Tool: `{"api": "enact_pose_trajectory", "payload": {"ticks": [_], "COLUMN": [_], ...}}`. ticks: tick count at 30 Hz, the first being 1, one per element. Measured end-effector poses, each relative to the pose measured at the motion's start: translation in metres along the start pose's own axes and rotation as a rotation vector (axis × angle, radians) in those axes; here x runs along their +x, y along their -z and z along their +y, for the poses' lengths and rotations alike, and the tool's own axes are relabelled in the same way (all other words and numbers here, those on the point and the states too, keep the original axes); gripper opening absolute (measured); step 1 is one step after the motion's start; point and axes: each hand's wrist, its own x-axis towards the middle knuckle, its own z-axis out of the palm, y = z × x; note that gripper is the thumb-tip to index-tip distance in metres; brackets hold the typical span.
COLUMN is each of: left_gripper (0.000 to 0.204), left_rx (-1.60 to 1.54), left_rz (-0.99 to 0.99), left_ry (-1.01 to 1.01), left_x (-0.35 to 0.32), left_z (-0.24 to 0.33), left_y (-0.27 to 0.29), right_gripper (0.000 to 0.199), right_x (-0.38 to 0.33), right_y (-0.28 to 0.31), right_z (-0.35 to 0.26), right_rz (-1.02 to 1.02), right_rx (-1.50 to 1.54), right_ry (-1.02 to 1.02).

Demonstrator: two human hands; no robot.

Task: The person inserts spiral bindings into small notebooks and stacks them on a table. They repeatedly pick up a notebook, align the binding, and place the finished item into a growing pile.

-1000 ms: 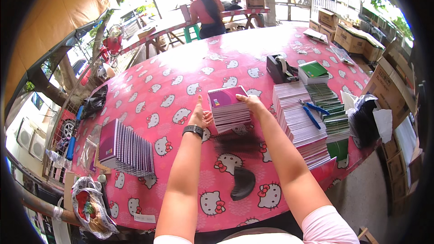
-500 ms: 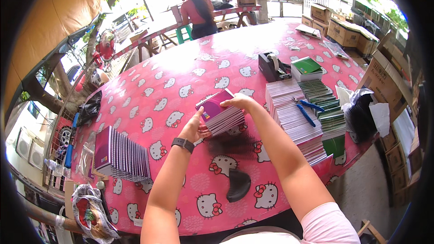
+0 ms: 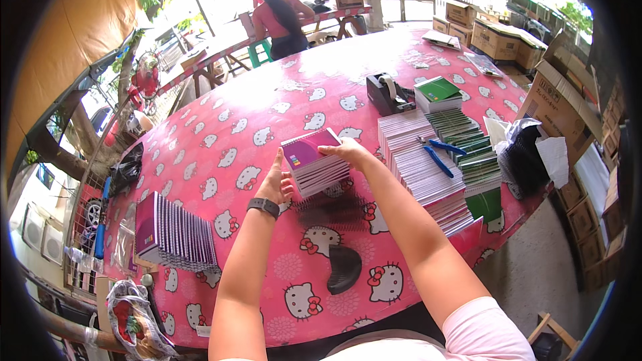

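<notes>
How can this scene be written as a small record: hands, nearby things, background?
Left hand: at the left edge of a rectangular stack of purple-covered paper notebooks
Right hand: gripping its right side, thumb on top
Person's left: stack of purple spiral-bound notebooks
Nearer: blurred black coil pile; curved black object, material unclear
Person's right: blue-handled metal pliers on white-edged paper stack
Surface: pink patterned tablecloth
Background: person in pink top, facing away

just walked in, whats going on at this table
A person's right hand holds a stack of purple notebooks, thumb on top, with the left hand at its left side. Another purple stack stands farther left; blue-handled pliers lie on piled notebooks to the right. A second person is farther back.
</notes>
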Motion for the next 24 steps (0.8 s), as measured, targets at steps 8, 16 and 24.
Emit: {"api": "enact_pose_trajectory", "payload": {"ticks": [8,16,24], "left_gripper": [0.086,0.046,0.090], "left_rx": [0.010,-0.113,-0.213], "left_rz": [-0.171,-0.057,0.021], "left_ry": [0.041,-0.339,-0.738], "left_x": [-0.019,-0.026,-0.023], "left_z": [0.007,-0.016,-0.054], "left_y": [0.005,-0.015,0.012], "right_gripper": [0.065,0.076,0.113], "right_x": [-0.010,0.039,0.058], "right_y": [-0.013,0.049,0.194], "right_z": [-0.004,-0.038,-0.044], "right_rz": [0.002,0.602,0.837], "right_rx": [-0.003,-0.688,-1.068], "right_ry": [-0.004,0.360,-0.223]}}
